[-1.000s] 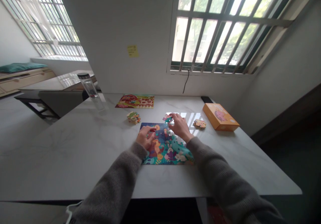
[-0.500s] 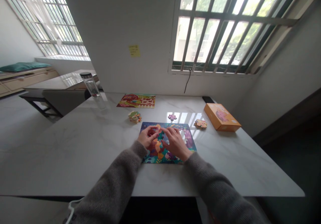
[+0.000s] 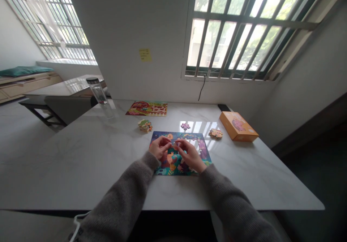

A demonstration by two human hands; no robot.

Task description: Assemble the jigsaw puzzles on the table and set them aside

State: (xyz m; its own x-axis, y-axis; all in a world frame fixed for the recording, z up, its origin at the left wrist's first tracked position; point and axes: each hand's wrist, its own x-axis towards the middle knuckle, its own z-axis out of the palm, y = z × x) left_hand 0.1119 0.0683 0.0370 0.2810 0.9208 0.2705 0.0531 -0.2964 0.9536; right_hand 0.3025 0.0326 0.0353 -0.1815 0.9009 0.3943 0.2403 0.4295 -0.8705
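Observation:
A colourful jigsaw puzzle (image 3: 173, 169) with a sea-like picture lies on the table in front of me, partly covered by both hands. Over its upper middle, my left hand (image 3: 160, 148) and my right hand (image 3: 191, 156) face each other, fingertips pinched. Between them is a small pale puzzle piece (image 3: 175, 144), mostly hidden by the fingers. A single purple puzzle piece (image 3: 185, 126) lies just beyond the puzzle's far edge. Stacks of puzzle pieces stand on either side: one at the left (image 3: 145, 125), another at the right (image 3: 215, 133).
A farm-picture puzzle board (image 3: 148, 108) lies at the table's back edge. An orange box (image 3: 238, 126) stands at the right, with a black object (image 3: 223, 107) behind it. The glass bottle (image 3: 98, 92) is at the far left. A barred window is set in the wall ahead.
My right hand's thumb and fingers have drawn together into a pinch near the left fingertips; before, they were spread wider over the puzzle. The stacks and the box stay in place.

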